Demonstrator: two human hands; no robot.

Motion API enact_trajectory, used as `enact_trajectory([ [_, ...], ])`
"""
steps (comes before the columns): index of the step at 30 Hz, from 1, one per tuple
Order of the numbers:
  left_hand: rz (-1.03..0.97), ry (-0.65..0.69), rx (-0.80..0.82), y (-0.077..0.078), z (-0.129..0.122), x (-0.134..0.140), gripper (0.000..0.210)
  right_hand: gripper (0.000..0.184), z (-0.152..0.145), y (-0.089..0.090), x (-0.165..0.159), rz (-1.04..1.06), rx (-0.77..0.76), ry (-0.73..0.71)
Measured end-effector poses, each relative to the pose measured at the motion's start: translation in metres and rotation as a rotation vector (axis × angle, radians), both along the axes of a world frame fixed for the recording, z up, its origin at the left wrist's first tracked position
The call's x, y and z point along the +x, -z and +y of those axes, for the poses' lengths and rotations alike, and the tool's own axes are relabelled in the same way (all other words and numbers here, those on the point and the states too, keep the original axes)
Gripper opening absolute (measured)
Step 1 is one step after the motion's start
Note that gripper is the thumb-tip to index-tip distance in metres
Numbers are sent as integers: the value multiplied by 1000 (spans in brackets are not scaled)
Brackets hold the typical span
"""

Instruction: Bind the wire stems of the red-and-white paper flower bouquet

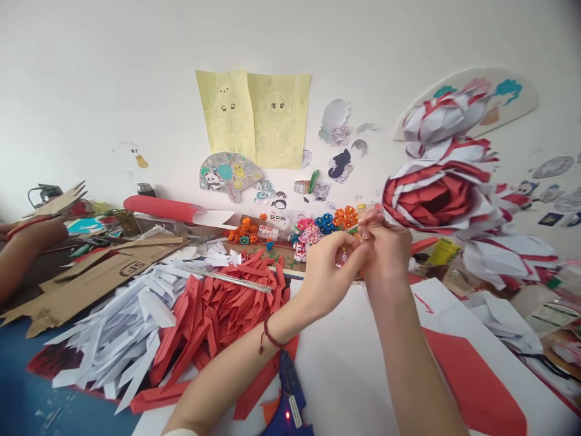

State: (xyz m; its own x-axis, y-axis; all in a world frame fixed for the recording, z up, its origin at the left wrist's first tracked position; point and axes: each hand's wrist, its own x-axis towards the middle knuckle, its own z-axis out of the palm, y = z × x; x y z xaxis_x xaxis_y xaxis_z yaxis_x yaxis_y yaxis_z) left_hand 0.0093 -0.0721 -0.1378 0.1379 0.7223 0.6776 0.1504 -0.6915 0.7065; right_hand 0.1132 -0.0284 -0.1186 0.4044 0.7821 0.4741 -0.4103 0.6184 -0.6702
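My left hand (333, 269) and my right hand (388, 245) are raised close together over the white board (345, 345), fingers pinched. Whatever lies between the fingertips is too small and blurred to name. Just right of my right hand is a large red and white folded-paper flower (431, 197); I cannot tell whether the hand touches it. Below my left forearm a blue glue gun (290, 393) with a lit red light lies on the board. Folded red paper strips (227, 303) and white paper strips (122, 327) are heaped to the left, with thin wires (231, 277) across them.
Flattened cardboard (104, 272) and a red paper roll (158, 206) lie at the left. Another person's hand (39, 233) holds scissors (57, 209) there. Small colourful flowers (313, 227) stand by the wall. A red paper sheet (472, 381) lies at the right.
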Motion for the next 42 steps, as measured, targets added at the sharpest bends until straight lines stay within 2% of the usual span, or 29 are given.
enact_trajectory([
  [3,115,-114,27,-6,-4,-7,19,14,-1,-1,1,-20,16,-20],
  [6,203,-208,120,-8,-3,-14,18,16,-2,-3,3,-16,26,-80],
  [12,303,-444,357,-10,4,-25,18,17,-4,-7,-1,43,-26,-123],
  [15,283,-498,436,-12,7,-28,19,17,-4,-6,-1,12,-27,-154],
  [18,204,-439,410,-14,11,-31,18,18,-3,-5,3,37,-9,-229],
  [22,55,-259,332,-17,17,-37,16,20,-1,-3,7,75,-5,-381],
  [26,-59,-143,317,-21,25,-44,18,25,-5,-7,4,155,-88,-500],
  [29,-120,-29,186,-22,31,-49,21,27,-9,-10,0,191,-131,-541],
  [33,-227,199,-62,-17,44,-52,23,28,-13,-10,-5,124,-140,-617],
  [37,-269,362,-226,-6,57,-49,29,25,-15,-7,-7,42,-122,-585],
  [39,-237,361,-218,-3,60,-47,30,24,-14,-6,-8,21,-105,-547],
  [42,-133,190,-34,-4,58,-48,26,23,-12,-5,-8,41,-100,-502],
])
